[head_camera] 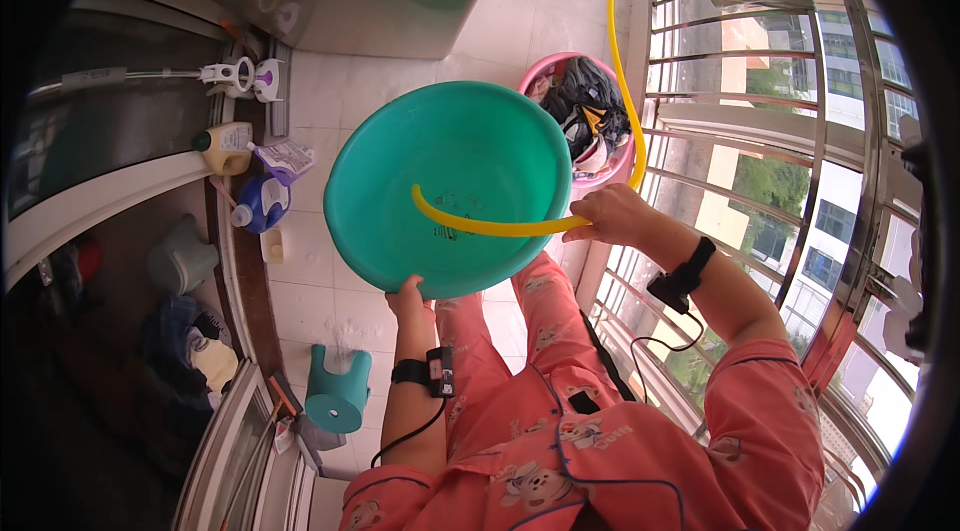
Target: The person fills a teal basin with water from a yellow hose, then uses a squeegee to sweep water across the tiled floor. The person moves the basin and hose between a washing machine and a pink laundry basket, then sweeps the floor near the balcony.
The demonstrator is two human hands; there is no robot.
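A large green plastic basin [465, 125] is in front of me, above the tiled floor and a little tilted. My left hand [412, 300] grips its near rim, thumb over the edge. My right hand [611, 217] is closed around a yellow hose [495, 227], just beyond the basin's right rim. The hose's free end reaches over the inside of the basin, while its other part runs up past my hand to the top of the view. I cannot tell whether the basin holds water. A pink tub [536, 73] with dark clothes [581, 99] stands beyond the basin on the right.
Bottles of liquid, one cream [229, 148] and one blue [264, 204], stand by the door track at left. Below them is a green plastic stool [337, 388]. A mop [240, 73] leans at upper left. Window bars [735, 95] line the right side.
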